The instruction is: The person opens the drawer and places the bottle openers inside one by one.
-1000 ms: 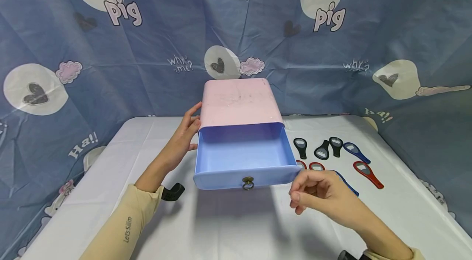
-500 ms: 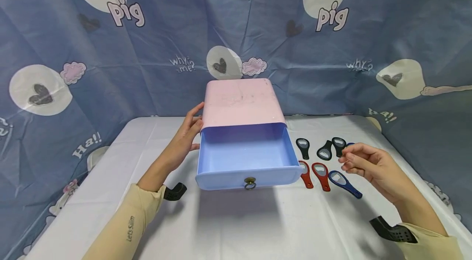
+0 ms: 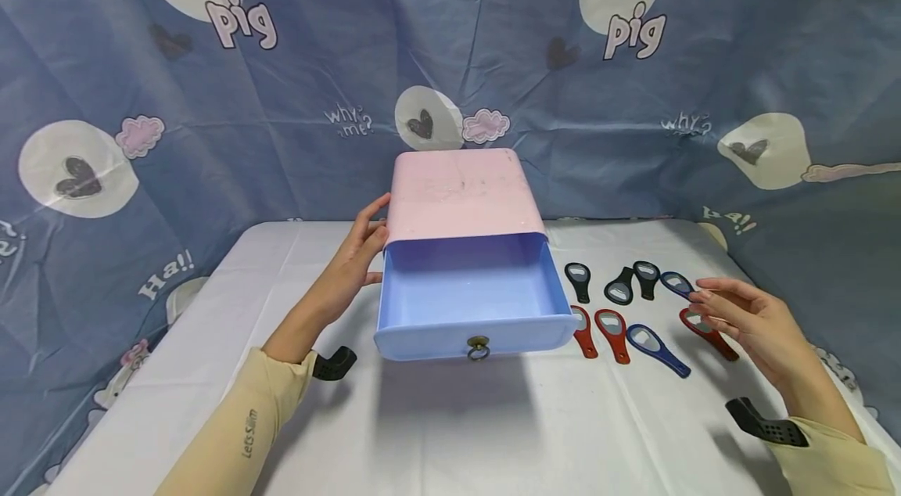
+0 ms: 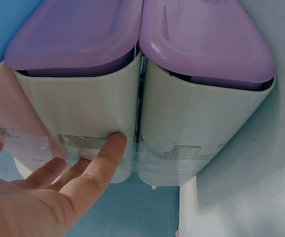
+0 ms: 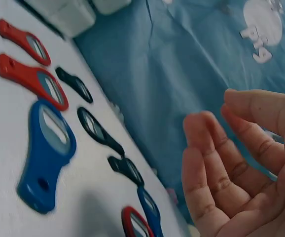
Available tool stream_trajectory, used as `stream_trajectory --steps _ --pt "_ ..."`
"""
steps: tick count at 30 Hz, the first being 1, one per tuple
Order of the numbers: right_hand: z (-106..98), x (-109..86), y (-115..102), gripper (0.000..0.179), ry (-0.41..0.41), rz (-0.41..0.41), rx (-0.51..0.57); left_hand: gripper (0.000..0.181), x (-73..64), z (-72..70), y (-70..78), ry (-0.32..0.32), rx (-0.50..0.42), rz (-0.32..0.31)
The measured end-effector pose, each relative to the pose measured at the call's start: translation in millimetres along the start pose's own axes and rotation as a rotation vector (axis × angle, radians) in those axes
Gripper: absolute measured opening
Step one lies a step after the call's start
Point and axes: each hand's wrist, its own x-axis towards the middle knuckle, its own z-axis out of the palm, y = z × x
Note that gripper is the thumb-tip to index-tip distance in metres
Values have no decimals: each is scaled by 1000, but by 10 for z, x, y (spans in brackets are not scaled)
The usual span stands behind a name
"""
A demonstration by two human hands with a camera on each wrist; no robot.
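Note:
A pink box [image 3: 461,199] holds a light blue drawer [image 3: 472,339], pulled out toward me, with nothing inside. My left hand [image 3: 342,269] rests its fingers against the box's left side; in the left wrist view its fingertips touch a pale, taped casing [image 4: 90,106]. On the right, my right hand [image 3: 756,328] hovers over the table with fingers loosely bent and nothing between them. It partly covers a red bottle opener [image 3: 721,344] and is close to the far blue bottle opener [image 3: 687,293]. A nearer blue bottle opener [image 3: 671,362] lies to its left.
Black bottle openers [image 3: 581,293] form a back row right of the box. Two more red bottle openers [image 3: 619,346] lie before them. The left wrist view shows purple drawer fronts [image 4: 206,39] below the box. A blue printed cloth [image 3: 450,34] hangs behind the white table [image 3: 450,433].
My right hand has left the drawer's right front corner and moved right, over the bottle openers. The left hand stays on the box, and the drawer remains pulled out.

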Motion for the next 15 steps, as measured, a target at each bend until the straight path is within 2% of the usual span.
stream_trajectory --steps 5,9,15 --pt "-142 -54 62 28 44 19 -35 61 10 17 -22 0 3 2" --pt "-216 -89 104 29 105 77 -92 61 20 31 -35 -6 1 1" --pt "-270 -105 143 19 201 194 -442 62 1 -10 -1 2 23 -1"
